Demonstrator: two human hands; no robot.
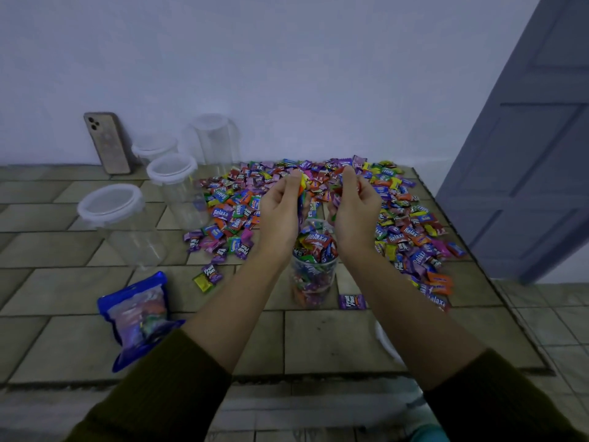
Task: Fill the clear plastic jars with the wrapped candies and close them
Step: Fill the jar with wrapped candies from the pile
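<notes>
Head view. Both forearms reach forward, with dark olive sleeves point(178, 378) ending near the elbows. We note the left hand point(280, 215) and the right hand point(355, 212) raised side by side, a gap between them, backs toward us. Each hand's fingers are curled tight round a bunch of wrapped candies point(304, 183).

Straight below the fingers, between the wrists, stands the open jar point(314, 282), upright and filled nearly to its rim. Beyond the fingers and to their right, a loose pile point(404, 224) covers the tiled surface point(318, 339).

Left of the left fingers:
- three lidded jars point(110, 205), clear and empty
- a taller clear jar point(213, 138) by the pale wall point(287, 74)
- a phone point(106, 141) leaning on that wall

A blue bag point(137, 314) lies beside the left forearm. A grey-blue door point(526, 154) stands far right of the right fingers.

We read "Relaxa" and "Fruit Plus" on the wrappers.
</notes>
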